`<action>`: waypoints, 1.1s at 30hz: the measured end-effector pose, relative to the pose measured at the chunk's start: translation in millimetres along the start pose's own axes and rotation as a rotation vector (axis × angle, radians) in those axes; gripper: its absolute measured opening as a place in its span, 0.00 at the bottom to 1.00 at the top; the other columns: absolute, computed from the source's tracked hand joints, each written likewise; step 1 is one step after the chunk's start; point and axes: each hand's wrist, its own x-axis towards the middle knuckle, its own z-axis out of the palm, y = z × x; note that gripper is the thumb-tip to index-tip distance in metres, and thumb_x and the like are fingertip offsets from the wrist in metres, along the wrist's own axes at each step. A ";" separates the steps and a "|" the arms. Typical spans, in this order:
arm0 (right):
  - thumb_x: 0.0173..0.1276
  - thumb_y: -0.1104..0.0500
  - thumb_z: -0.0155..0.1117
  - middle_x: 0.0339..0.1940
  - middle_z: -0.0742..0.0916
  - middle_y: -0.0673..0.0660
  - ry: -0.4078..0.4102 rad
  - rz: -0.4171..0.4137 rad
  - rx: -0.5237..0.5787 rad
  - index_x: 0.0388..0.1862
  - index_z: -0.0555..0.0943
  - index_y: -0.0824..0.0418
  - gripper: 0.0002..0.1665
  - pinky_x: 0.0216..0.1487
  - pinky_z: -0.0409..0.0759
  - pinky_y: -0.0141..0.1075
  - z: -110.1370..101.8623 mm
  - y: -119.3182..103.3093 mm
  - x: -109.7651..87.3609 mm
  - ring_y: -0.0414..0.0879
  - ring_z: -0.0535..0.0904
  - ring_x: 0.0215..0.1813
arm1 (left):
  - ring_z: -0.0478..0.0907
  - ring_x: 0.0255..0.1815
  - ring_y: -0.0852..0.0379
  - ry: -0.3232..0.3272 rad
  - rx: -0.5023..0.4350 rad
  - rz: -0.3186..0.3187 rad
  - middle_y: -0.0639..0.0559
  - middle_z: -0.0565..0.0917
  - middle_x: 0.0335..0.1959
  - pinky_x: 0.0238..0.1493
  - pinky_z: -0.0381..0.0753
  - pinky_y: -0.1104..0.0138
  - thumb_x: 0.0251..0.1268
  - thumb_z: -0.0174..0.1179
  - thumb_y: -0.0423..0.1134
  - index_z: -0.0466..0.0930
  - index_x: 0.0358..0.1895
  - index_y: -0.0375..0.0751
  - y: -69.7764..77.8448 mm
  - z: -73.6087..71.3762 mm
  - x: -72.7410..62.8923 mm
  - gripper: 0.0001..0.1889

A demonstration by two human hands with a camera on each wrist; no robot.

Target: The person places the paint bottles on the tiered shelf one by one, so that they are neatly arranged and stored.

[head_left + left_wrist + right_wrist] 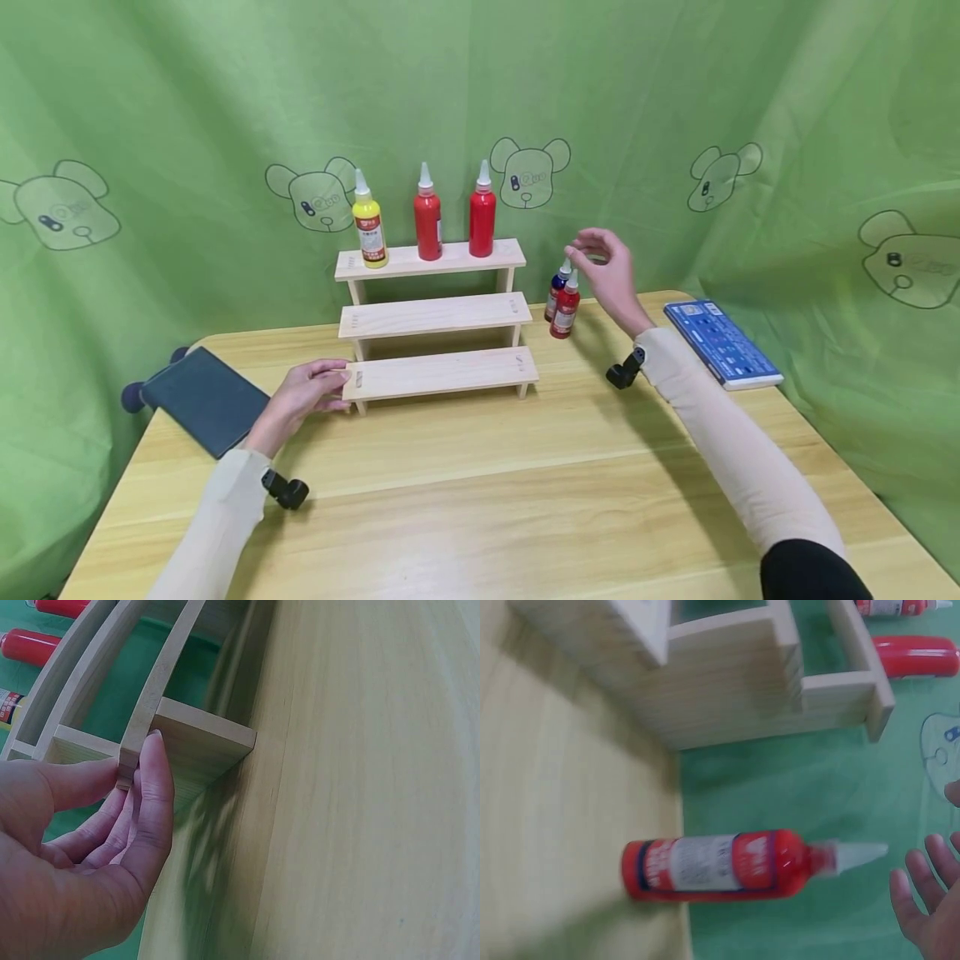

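Observation:
A three-step wooden stand [435,375] stands on the table. My left hand [303,396] pinches the left end of its lowest step between thumb and fingers; in the left wrist view the hand [90,862] grips the board's end. My right hand [606,275], fingers loosely bent, hovers above two bottles to the right of the stand. The nearer is a red squeeze bottle [565,315] with a white pointed nozzle; a dark blue bottle [555,292] is partly hidden behind it. In the right wrist view, the fingers [926,881] are apart from the nozzle and hold nothing.
On the top step stand a yellow bottle [371,233], a red bottle [428,225] and another red bottle [482,223]. A dark flat tablet-like object [206,400] lies at the table's left edge, a blue book [720,342] at the right. A green curtain [450,75] hangs behind.

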 end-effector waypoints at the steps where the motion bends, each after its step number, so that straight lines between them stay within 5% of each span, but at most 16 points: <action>1: 0.74 0.55 0.71 0.62 0.83 0.65 0.004 0.006 0.001 0.68 0.75 0.68 0.30 0.67 0.82 0.37 -1.5 4.0 -1.7 0.44 0.79 0.58 | 0.84 0.39 0.61 -0.002 0.000 0.001 0.50 0.84 0.45 0.44 0.93 0.69 0.80 0.58 0.34 0.64 0.74 0.24 -0.1 -0.1 0.0 0.28; 15: 0.71 0.49 0.75 0.71 0.74 0.71 -0.034 0.216 -0.047 0.75 0.63 0.70 0.47 0.79 0.72 0.54 -4.6 58.2 -36.3 0.65 0.71 0.72 | 0.84 0.38 0.61 -0.004 -0.010 0.000 0.52 0.85 0.43 0.42 0.93 0.70 0.80 0.58 0.34 0.64 0.74 0.23 -0.4 -0.6 1.0 0.27; 20: 0.69 0.49 0.76 0.72 0.73 0.71 -0.076 0.281 -0.038 0.77 0.59 0.70 0.51 0.73 0.78 0.55 -0.8 72.9 -44.3 0.64 0.70 0.72 | 0.84 0.38 0.62 -0.001 -0.014 -0.001 0.52 0.84 0.43 0.42 0.93 0.70 0.80 0.58 0.34 0.64 0.74 0.23 -0.4 -0.5 1.3 0.27; 33: 0.71 0.58 0.74 0.65 0.78 0.70 -0.062 0.269 -0.052 0.73 0.66 0.68 0.38 0.73 0.80 0.52 17.9 94.2 -55.5 0.62 0.78 0.63 | 0.84 0.38 0.61 0.002 -0.013 -0.003 0.51 0.84 0.44 0.44 0.93 0.69 0.80 0.58 0.34 0.64 0.75 0.24 -1.1 -0.4 1.2 0.28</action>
